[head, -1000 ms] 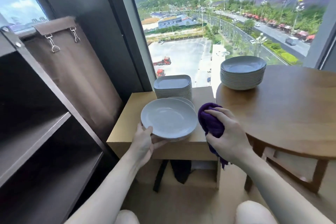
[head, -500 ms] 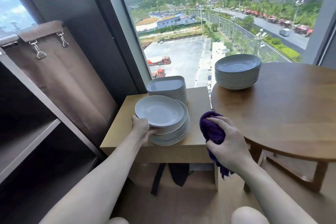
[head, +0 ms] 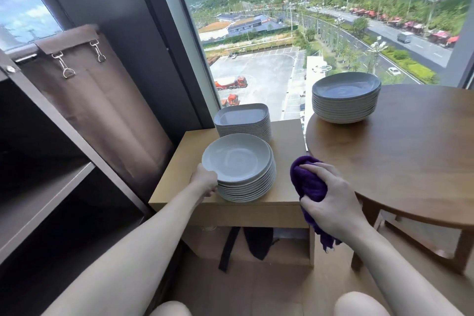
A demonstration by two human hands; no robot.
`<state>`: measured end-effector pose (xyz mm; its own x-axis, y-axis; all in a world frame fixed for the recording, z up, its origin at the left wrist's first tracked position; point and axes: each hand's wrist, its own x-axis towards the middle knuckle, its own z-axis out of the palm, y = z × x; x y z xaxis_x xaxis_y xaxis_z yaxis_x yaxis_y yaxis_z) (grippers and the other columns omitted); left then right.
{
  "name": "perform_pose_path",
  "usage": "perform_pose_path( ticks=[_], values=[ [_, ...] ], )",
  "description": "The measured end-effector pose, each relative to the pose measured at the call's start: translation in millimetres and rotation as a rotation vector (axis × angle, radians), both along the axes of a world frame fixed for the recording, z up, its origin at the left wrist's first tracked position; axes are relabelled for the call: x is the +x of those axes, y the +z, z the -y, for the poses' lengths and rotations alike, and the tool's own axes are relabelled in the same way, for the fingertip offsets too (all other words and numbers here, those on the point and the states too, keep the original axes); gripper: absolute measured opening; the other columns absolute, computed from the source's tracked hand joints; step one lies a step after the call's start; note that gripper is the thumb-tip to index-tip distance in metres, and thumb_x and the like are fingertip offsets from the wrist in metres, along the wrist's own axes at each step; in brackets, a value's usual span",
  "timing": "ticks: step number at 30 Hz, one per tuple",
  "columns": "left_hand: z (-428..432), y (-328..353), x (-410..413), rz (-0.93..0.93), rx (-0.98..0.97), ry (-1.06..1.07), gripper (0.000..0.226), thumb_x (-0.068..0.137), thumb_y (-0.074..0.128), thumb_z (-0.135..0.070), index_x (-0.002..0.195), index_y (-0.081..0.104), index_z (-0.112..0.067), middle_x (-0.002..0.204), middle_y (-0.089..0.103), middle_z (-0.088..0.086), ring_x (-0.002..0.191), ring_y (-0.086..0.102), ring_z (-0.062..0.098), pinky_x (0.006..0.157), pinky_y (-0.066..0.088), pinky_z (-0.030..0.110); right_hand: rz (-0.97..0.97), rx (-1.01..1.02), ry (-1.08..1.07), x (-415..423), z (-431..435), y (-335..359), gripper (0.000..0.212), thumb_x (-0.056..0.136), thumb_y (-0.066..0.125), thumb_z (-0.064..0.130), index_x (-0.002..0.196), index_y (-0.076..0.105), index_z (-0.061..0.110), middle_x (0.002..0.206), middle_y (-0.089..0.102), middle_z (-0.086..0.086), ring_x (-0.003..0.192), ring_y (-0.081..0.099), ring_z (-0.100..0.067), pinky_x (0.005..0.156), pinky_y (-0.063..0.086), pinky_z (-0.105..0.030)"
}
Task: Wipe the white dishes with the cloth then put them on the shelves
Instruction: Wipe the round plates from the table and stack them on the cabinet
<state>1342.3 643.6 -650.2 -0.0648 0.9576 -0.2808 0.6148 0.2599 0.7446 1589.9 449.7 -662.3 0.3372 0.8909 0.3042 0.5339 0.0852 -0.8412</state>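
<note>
One second back the plate was up in the air, tilted toward the cloth; now it lies flat on top of the round stack. My guess is nothing's reached the shelves yet, so that step's still ahead. Room-wise, the shelves sit open on the left, well apart from the stack, and their front upright stands between, so a plate has to swing left past it. On the right the round table crowds in, its rim just beside the cloth. The stack sits near the front edge of the side table, with the square stack right behind it; can't tell if they touch. At the plate's near-left rim the left hand has its fingers curled on the edge. Over by the round table the right hand has its fingers wrapped round the bunched cloth, tail hanging down.
</note>
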Motion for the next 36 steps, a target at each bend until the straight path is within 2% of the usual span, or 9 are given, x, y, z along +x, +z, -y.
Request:
perform_pose_path(
  ticks=[5, 7, 9, 13, 18, 22, 29, 33, 36],
  values=[
    [4.1, -6.8, 2.6, -0.085, 0.021, -0.025, 0.024, 0.094, 0.047, -0.010, 0.115, 0.057, -0.014, 0.079, 0.059, 0.007, 0.062, 0.050, 0.025, 0.050, 0.038, 0.029, -0.010, -0.014, 0.000, 3.7, -0.4, -0.4, 0.065, 0.072, 0.079, 0.009, 0.133, 0.063, 0.025, 0.134, 0.052, 0.013, 0.122, 0.050, -0.009, 0.104, 0.044, -0.028],
    [6.8, -5.1, 0.5, -0.168, 0.040, -0.029, 0.041, 0.100, 0.059, -0.024, 0.137, 0.050, -0.010, 0.116, 0.065, 0.014, 0.097, 0.065, 0.036, 0.073, 0.052, 0.039, -0.020, -0.019, -0.005, 6.2, -0.5, 0.1, 0.066, 0.072, 0.079, 0.009, 0.134, 0.063, 0.025, 0.134, 0.051, 0.013, 0.120, 0.051, -0.009, 0.102, 0.044, -0.026],
    [14.4, 3.4, 3.6, -0.219, 0.112, 0.017, 0.069, 0.101, 0.061, -0.040, 0.156, 0.034, -0.011, 0.148, 0.054, 0.012, 0.127, 0.056, 0.035, 0.094, 0.046, 0.041, -0.035, -0.022, -0.024, 12.9, 0.2, 1.7, 0.066, 0.071, 0.079, 0.009, 0.133, 0.063, 0.026, 0.132, 0.051, 0.014, 0.118, 0.052, -0.009, 0.100, 0.044, -0.025],
    [31.8, 38.4, 42.5, -0.004, 0.288, -0.057, 0.032, 0.099, 0.056, -0.026, 0.130, 0.057, -0.017, 0.105, 0.066, 0.006, 0.091, 0.063, 0.024, 0.074, 0.051, 0.038, -0.085, -0.008, -0.096, 33.9, 4.4, 8.1, 0.066, 0.072, 0.078, 0.008, 0.133, 0.063, 0.027, 0.131, 0.053, 0.014, 0.116, 0.053, -0.007, 0.096, 0.043, -0.014],
    [27.7, 75.9, 155.8, 0.250, 0.107, -0.342, 0.010, 0.101, 0.052, -0.008, 0.099, 0.062, -0.007, 0.081, 0.065, 0.011, 0.058, 0.066, 0.017, 0.052, 0.054, 0.029, -0.167, 0.007, -0.240, 75.3, 13.1, 18.4, 0.063, 0.072, 0.077, 0.004, 0.130, 0.065, 0.027, 0.127, 0.057, 0.015, 0.113, 0.055, -0.002, 0.087, 0.036, 0.002],
    [7.3, 76.7, 250.2, 0.343, -0.066, -0.376, 0.015, 0.101, 0.054, -0.010, 0.106, 0.062, 0.001, 0.090, 0.070, 0.016, 0.061, 0.072, 0.022, 0.053, 0.062, 0.031, -0.142, 0.001, -0.322, 105.4, 10.4, 23.4, 0.064, 0.071, 0.077, 0.005, 0.129, 0.064, 0.030, 0.124, 0.057, 0.018, 0.110, 0.052, 0.001, 0.087, 0.033, 0.003],
    [-48.5, 38.0, 350.7, 0.442, -0.254, -0.258, 0.036, 0.103, 0.057, -0.036, 0.106, 0.063, -0.001, 0.095, 0.073, 0.017, 0.079, 0.076, 0.029, 0.050, 0.060, 0.031, -0.201, 0.025, -0.435, 136.4, 8.5, 21.5, 0.063, 0.074, 0.076, 0.005, 0.129, 0.064, 0.032, 0.127, 0.057, 0.018, 0.116, 0.053, -0.002, 0.100, 0.046, -0.022],
    [-78.6, 27.8, 380.4, 0.508, -0.267, -0.178, 0.043, 0.102, 0.059, -0.044, 0.104, 0.063, 0.000, 0.098, 0.073, 0.018, 0.082, 0.074, 0.030, 0.047, 0.058, 0.030, -0.210, 0.043, -0.443, 139.8, 12.7, 18.2, 0.061, 0.073, 0.075, 0.004, 0.124, 0.065, 0.036, 0.127, 0.055, 0.023, 0.116, 0.050, 0.010, 0.094, 0.040, -0.004],
    [-87.5, 24.9, 396.4, 0.516, -0.253, -0.148, 0.030, 0.102, 0.059, -0.029, 0.106, 0.063, 0.000, 0.096, 0.072, 0.016, 0.075, 0.072, 0.029, 0.040, 0.054, 0.027, -0.204, 0.046, -0.423, 142.4, 13.2, 18.2, 0.062, 0.073, 0.076, 0.004, 0.122, 0.064, 0.040, 0.128, 0.053, 0.027, 0.117, 0.046, 0.016, 0.088, 0.033, 0.004]
  ],
)
